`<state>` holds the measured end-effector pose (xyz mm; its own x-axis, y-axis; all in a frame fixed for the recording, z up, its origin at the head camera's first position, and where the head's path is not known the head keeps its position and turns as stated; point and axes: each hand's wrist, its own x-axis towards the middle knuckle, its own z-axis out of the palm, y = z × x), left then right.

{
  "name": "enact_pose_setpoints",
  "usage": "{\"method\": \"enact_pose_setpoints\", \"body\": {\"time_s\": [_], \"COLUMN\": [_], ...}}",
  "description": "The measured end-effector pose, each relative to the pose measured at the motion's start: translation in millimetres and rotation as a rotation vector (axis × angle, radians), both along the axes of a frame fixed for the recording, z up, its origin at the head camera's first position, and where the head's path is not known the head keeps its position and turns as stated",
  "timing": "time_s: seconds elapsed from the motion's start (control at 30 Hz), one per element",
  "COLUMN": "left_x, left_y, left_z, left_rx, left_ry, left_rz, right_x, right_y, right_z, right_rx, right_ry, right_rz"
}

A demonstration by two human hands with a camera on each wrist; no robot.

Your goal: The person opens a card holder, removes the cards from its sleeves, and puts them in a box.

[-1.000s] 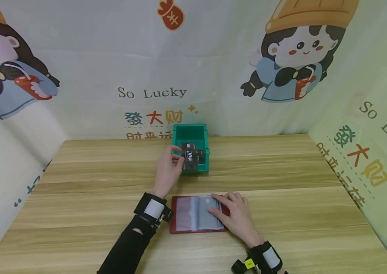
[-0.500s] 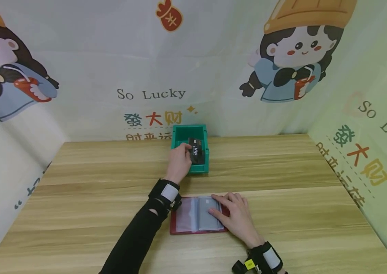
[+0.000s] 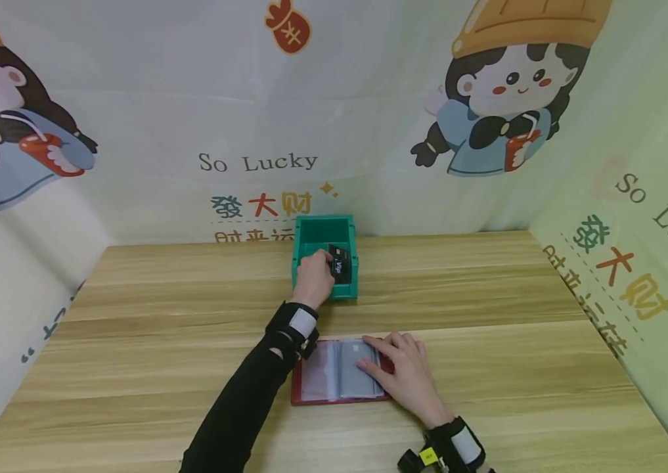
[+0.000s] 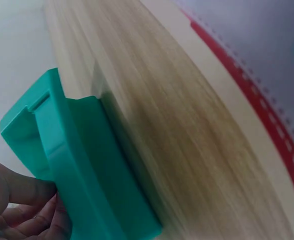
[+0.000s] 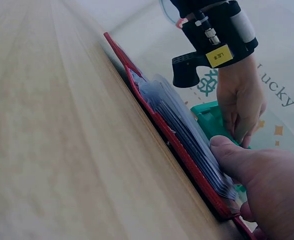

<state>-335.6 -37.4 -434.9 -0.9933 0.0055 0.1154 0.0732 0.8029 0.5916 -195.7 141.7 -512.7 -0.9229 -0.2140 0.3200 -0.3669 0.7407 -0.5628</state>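
My left hand (image 3: pixel 314 279) reaches into the green plastic bin (image 3: pixel 324 220) at the back of the table, its fingers pinching the left edge of a black card (image 3: pixel 341 266) marked "Vip". In the left wrist view the bin's wall (image 4: pixel 92 175) hides those fingertips. A red card holder (image 3: pixel 297 387) lies open in front of the bin, with clear sleeves (image 3: pixel 357 374) inside. On its right-hand pages rests my right hand (image 3: pixel 407 374), thumb and index finger spread. The right wrist view shows the thumb pressing the stack of sleeves (image 5: pixel 187 135) from above.
The wooden table (image 3: pixel 487 289) stretches to both sides of the card holder. Behind the bin hangs a printed backdrop (image 3: pixel 369 118) with cartoon figures and lettering. Each wrist wears a black strap with a camera (image 3: pixel 413 460).
My left hand has moved right and slightly up, from the bin's left edge into the bin, and the black card has shifted right with it. The right hand has stayed on the card holder.
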Motion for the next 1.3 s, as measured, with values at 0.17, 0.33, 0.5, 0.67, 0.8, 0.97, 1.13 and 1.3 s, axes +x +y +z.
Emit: {"method": "enact_pose_setpoints", "body": {"time_s": [0.17,0.33,0.5,0.67,0.8,0.97,1.13,1.3], "left_x": [-0.7,0.5,2.8,3.1,2.8,3.0,3.1,5.0], "left_y": [5,6,6,9,11,10,7,-1], "left_z": [0.8,1.6,1.7,-4.8,-8.0,-9.2,-10.5,-11.3], "left_rx": [-0.038,-0.083,-0.186,-0.273,-0.319,-0.379,-0.404,-0.372], "left_ry": [-0.045,-0.058,-0.027,0.009,0.01,-0.011,-0.045,0.039], "left_rz": [0.01,-0.005,-0.063,-0.08,-0.071,-0.065,-0.072,-0.145], "right_x": [-0.2,-0.1,-0.2,-0.2,0.0,0.2,0.0,0.0], "right_y": [0,0,0,0,0,0,0,0], "right_z": [-0.6,1.3,2.0,1.2,1.6,1.8,1.7,1.6], "right_rx": [-0.004,-0.012,0.003,0.009,-0.001,-0.007,-0.004,0.011], "right_ry": [0.008,-0.016,-0.008,0.0,-0.015,-0.018,-0.019,-0.017], "right_rz": [0.008,0.006,0.0,-0.003,-0.003,-0.001,-0.002,-0.007]}}
